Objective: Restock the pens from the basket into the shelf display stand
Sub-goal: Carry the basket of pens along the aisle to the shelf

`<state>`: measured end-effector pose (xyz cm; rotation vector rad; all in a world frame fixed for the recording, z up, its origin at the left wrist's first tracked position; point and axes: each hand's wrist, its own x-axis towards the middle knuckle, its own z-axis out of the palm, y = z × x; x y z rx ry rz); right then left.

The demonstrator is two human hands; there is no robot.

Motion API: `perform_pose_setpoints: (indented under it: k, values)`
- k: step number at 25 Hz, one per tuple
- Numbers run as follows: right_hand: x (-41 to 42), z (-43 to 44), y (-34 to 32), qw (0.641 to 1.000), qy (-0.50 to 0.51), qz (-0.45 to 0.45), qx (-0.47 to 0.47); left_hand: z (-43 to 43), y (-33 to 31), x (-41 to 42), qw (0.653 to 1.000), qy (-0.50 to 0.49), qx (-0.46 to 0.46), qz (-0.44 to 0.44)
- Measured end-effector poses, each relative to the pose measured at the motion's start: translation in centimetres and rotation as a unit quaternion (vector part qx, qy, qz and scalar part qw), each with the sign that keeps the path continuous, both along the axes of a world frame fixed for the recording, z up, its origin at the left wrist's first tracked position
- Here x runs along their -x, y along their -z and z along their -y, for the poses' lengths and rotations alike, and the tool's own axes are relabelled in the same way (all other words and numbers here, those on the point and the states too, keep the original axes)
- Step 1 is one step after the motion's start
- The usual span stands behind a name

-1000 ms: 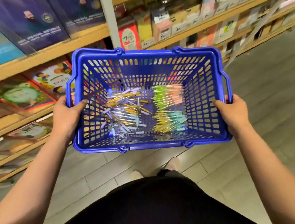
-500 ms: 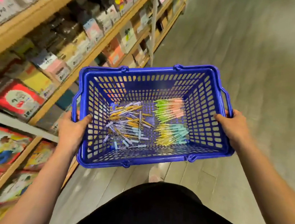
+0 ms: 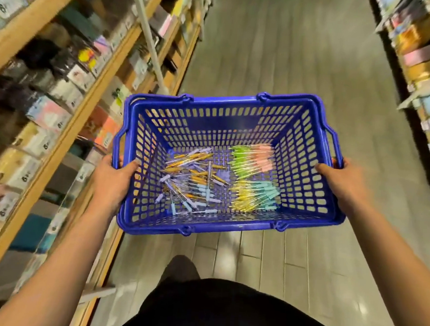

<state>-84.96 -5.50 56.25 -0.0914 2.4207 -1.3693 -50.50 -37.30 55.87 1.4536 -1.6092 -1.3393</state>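
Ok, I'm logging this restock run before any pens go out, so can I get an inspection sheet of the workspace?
Surface: no table; grey tiled floor lies below the carried basket.
Job's things: blue basket holds loose pens scattered on its left side, with a green-pink bundle and a yellow-teal bundle on its right. Display stand: nothing seen.
Clutter: nothing seen.
Hands: left hand grips the basket's left rim; right hand grips its right rim.
Cables: nothing seen.
Surroundings: stocked left shelves and right shelves line the aisle, too blurred to read.
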Motion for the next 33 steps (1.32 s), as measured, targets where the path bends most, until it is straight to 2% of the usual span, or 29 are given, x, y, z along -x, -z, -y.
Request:
perform_pose_setpoints:
  k: [6, 12, 22, 33]
  values:
    - [6.5, 7.9, 0.4, 0.999, 0.036, -0.004, 0.002, 10.5, 0.9, 8.4, 0.999, 0.039, -0.007, -0.01]
    - [12.3, 19.0, 0.1, 0.996, 0.075, 0.034, 0.019, 24.0, 0.7, 17.2, 0.998, 0.06, -0.021, 0.015]
    - [24.9, 32.9, -0.3, 0.991, 0.123, 0.059, 0.014, 40.5, 0.5, 33.5, 0.993, 0.111, -0.018, 0.045]
    - [50.2, 45.2, 1.9, 0.99, 0.114, 0.077, -0.008, 52.8, 2.4, 57.9, 0.992, 0.115, 0.007, 0.056]
